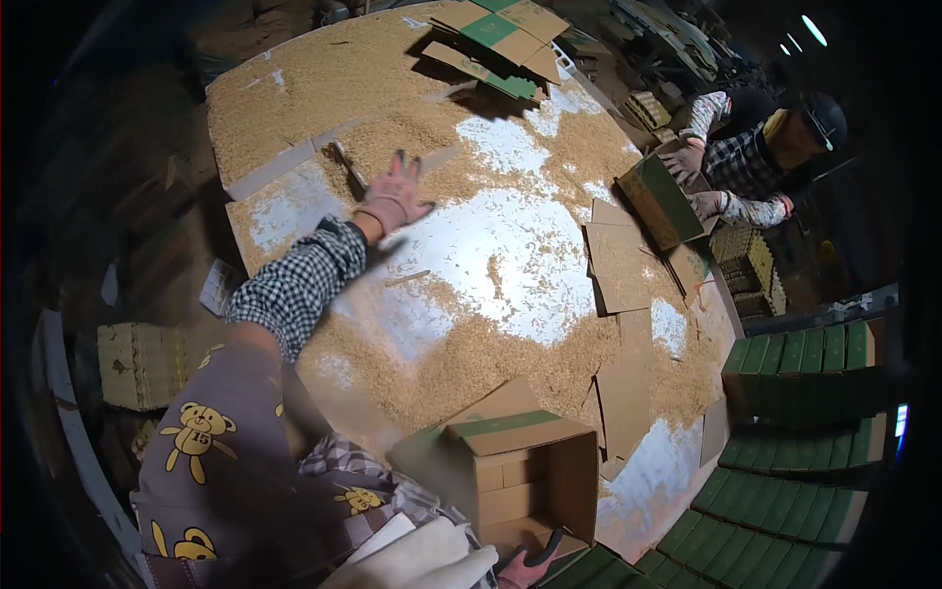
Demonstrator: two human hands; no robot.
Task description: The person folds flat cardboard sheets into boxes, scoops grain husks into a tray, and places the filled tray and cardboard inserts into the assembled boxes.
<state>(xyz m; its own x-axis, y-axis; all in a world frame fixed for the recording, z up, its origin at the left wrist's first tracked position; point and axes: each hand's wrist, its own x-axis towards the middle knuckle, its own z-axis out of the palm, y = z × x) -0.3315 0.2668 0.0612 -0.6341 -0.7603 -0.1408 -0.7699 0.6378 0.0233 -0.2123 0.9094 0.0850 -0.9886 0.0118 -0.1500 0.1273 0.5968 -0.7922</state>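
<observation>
My left hand (396, 197), in a pink glove with dark fingertips, reaches out over the table with its fingers spread and holds nothing. Just beyond it, a thin dark-edged strip (348, 168) stands in the husk-like loose material (397, 143). At the bottom, my right hand (531, 565), gloved alike, grips the lower edge of an open cardboard box (574, 471) with a green band. The box lies tilted near my body with its opening showing. Part of my right hand is cut off by the picture's edge.
Flat cardboard pieces (622, 269) lie along the table's right side. Folded green-and-brown cartons (508, 33) are piled at the far end. A co-worker (758, 147) holds another box (659, 202) at the right. Rows of green boxes (787, 449) stand lower right; stacked trays (140, 364) stand left.
</observation>
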